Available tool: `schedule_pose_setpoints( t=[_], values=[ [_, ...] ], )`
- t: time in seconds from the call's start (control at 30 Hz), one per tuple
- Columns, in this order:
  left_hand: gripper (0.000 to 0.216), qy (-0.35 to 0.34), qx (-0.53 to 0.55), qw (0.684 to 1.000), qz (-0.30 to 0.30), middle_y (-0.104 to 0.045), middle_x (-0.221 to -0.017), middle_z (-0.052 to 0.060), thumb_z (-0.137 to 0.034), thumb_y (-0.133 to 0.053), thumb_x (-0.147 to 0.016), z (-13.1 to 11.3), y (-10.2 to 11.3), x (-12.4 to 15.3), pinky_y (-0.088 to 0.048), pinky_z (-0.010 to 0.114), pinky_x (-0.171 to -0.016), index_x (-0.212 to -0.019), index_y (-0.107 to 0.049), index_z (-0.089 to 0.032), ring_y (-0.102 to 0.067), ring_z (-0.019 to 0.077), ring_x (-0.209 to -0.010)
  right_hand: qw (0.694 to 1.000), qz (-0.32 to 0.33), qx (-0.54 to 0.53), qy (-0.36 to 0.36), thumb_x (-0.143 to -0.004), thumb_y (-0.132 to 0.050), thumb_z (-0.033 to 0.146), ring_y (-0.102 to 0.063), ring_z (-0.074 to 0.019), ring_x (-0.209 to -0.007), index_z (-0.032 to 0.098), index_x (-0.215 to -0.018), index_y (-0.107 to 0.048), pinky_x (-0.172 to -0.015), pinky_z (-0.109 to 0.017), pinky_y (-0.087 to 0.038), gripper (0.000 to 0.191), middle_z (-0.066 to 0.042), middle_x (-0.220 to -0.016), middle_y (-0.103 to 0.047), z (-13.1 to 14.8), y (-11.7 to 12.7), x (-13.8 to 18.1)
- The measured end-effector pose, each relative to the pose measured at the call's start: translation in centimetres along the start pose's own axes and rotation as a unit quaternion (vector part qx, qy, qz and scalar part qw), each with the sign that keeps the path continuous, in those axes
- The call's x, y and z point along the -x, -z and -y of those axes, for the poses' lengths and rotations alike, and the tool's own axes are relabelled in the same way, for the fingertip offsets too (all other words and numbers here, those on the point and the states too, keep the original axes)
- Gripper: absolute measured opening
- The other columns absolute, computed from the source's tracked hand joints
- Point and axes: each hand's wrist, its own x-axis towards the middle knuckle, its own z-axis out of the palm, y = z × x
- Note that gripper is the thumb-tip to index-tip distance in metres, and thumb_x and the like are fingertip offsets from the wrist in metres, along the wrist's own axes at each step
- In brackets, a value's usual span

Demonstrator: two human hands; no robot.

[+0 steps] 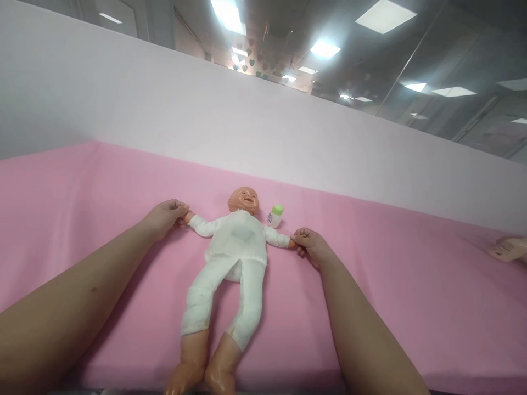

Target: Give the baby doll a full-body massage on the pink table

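Head view: I look down at both my arms reaching over a pink worktop [382, 296].
Doll [236, 241]: lies face up mid-worktop, in a white top and trousers, head away from me, bare feet at the near edge.
Left hand [167, 215]: fingers nearly closed, pinching the doll's hand on my left.
Right hand [312, 244]: curled likewise, thumb and fingers gripping its other hand, so both arms spread wide.
Bottle [275, 217]: small, whitish, green-capped, just beside the doll's head, near the sleeve on my right; standing or lying, I cannot tell.
Far right: a pale object [510, 249], blurred and cut off by the edge.
Behind: a white panel [214, 120] bounds the worktop's far side; above it, glass [424, 60] with bright lights [387, 16] and small hearts [249, 63].
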Motion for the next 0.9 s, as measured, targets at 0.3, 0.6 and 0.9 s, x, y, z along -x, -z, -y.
schedule_pose_setpoints(
  t=[0.3, 0.6, 0.9],
  values=[
    [0.031, -0.007, -0.032, 0.999, -0.032, -0.061, -0.059, 0.001, -0.045, -0.075, -0.077, 0.2, -0.3, -0.1, -0.048, 0.025, -0.044, -0.077, -0.061, -0.018, -0.052, 0.0122, -0.043, 0.999, -0.039, 0.037, -0.008, -0.089, -0.059, 0.062, -0.037, -0.0083, -0.036, 0.021, -0.077, -0.057, -0.035, -0.020, -0.026, 0.043, 0.006, -0.048, -0.044, -0.5, -0.3, -0.6],
    [0.016, 0.029, 0.015, 0.999, -0.040, -0.066, -0.069, 0.007, -0.016, -0.064, -0.078, -0.3, -0.4, 0.1, -0.058, 0.031, -0.053, -0.094, -0.068, -0.013, -0.060, 0.0152, -0.050, 0.998, -0.063, -0.031, 0.001, -0.088, -0.064, 0.037, -0.041, -0.0082, -0.042, 0.019, -0.102, -0.063, -0.037, -0.018, -0.028, 0.022, 0.005, -0.058, -0.050, -0.6, 0.1, -0.8],
    [0.030, 0.015, 0.028, 0.999, -0.002, -0.066, -0.072, 0.004, -0.018, -0.077, -0.065, -0.8, -0.3, 0.7, -0.049, 0.024, -0.048, -0.093, -0.066, -0.013, -0.058, 0.0122, -0.051, 0.997, -0.033, -0.074, -0.020, -0.071, -0.081, 0.017, -0.057, -0.0119, -0.059, 0.017, -0.105, -0.064, -0.054, -0.025, -0.052, 0.038, -0.004, -0.077, -0.065, 0.1, 0.3, -0.1]
  ],
)
